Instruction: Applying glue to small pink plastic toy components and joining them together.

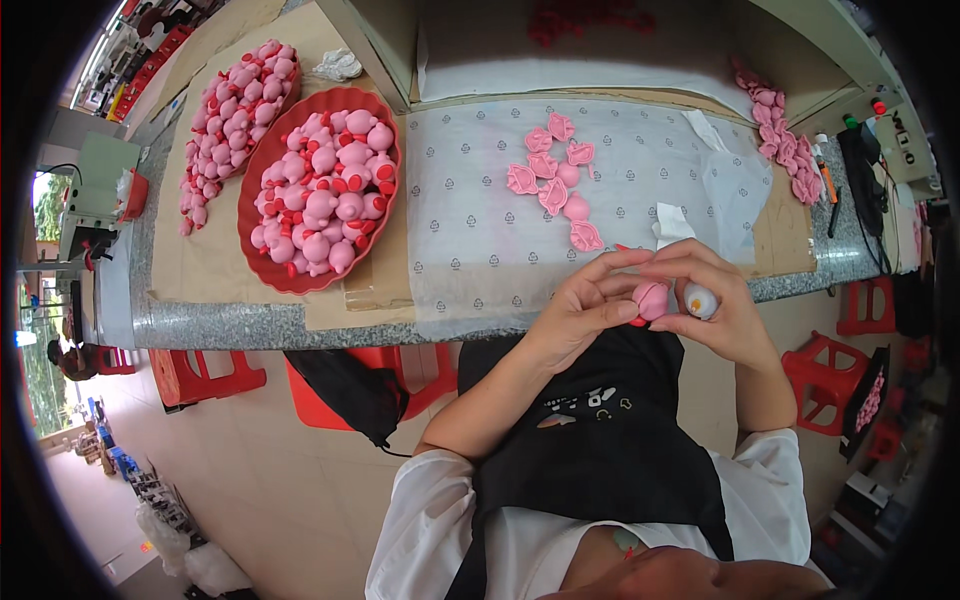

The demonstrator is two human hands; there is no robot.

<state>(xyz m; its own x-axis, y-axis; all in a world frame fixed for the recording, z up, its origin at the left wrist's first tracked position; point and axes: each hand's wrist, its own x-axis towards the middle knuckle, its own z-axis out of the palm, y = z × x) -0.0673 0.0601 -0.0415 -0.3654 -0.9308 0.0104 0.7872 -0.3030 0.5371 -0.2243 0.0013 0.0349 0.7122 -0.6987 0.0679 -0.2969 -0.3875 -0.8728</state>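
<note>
Just off the table's front edge, both my hands come together around a small pink toy figure part (pixel 651 299) with a bit of red under it. My left hand (pixel 585 308) pinches this part from the left. My right hand (pixel 728 305) curls round a small whitish bottle (pixel 700 301) with a yellow spot on its end, its thumb close to the pink part. A thin red tip (pixel 622 248) shows above the left fingers; what it belongs to is hidden. Beyond my hands, several hollow pink shell pieces (pixel 553 195) and round pink pieces (pixel 576 207) lie on white printed paper (pixel 470 240).
A red scalloped basket (pixel 250 235) full of pink and red figures stands at the left, beside a second heap (pixel 235 120). A shelf box (pixel 380 60) rises behind the paper. Pink pieces (pixel 780 140) and pens (pixel 826 180) lie at right. Red stools (pixel 205 375) stand below.
</note>
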